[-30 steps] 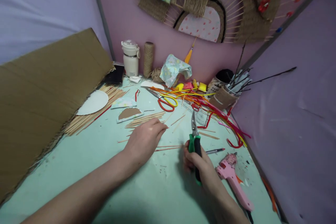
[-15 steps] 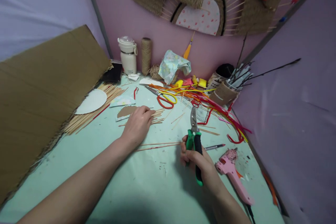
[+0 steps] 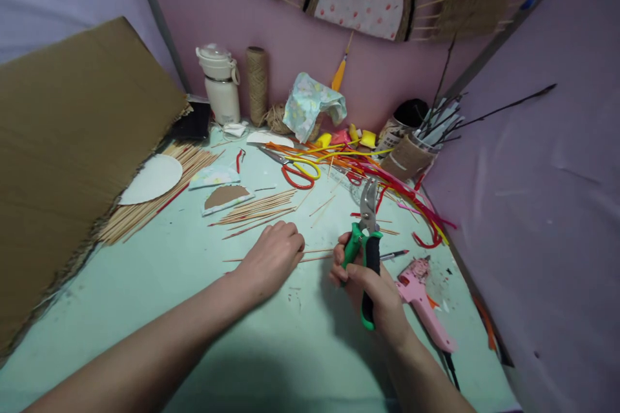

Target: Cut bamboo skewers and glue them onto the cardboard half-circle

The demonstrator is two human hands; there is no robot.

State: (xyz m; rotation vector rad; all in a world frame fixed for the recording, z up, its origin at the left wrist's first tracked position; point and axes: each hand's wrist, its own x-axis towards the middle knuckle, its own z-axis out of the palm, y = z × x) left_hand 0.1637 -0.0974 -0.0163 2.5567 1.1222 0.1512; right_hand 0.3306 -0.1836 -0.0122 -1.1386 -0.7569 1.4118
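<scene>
My right hand [image 3: 375, 293] grips a pair of pruning shears [image 3: 370, 248] with green and black handles. Their metal blades point up and away from me. My left hand [image 3: 276, 257] lies across two thin wooden skewers [image 3: 317, 251] on the table, fingers curled together; its fingertips are hidden, so what they hold is unclear. Just beyond it is a small bundle of shorter skewers [image 3: 261, 210], some with red marks. Beside that bundle lies a brown cardboard half-circle [image 3: 227, 196] with a cloth edge.
A large cardboard sheet [image 3: 72, 142] stands at left, near a white disc [image 3: 152, 179] on long skewers. Scissors [image 3: 297, 175], pipe cleaners [image 3: 334, 153] and a twig holder [image 3: 407, 156] sit farther back. A pink glue gun [image 3: 426, 310] lies right of my right hand, near a pen [image 3: 394, 254].
My left hand has moved from the short skewer bundle toward me and right, onto the two long skewers. The right hand still holds the shears. The view has tilted slightly downward.
</scene>
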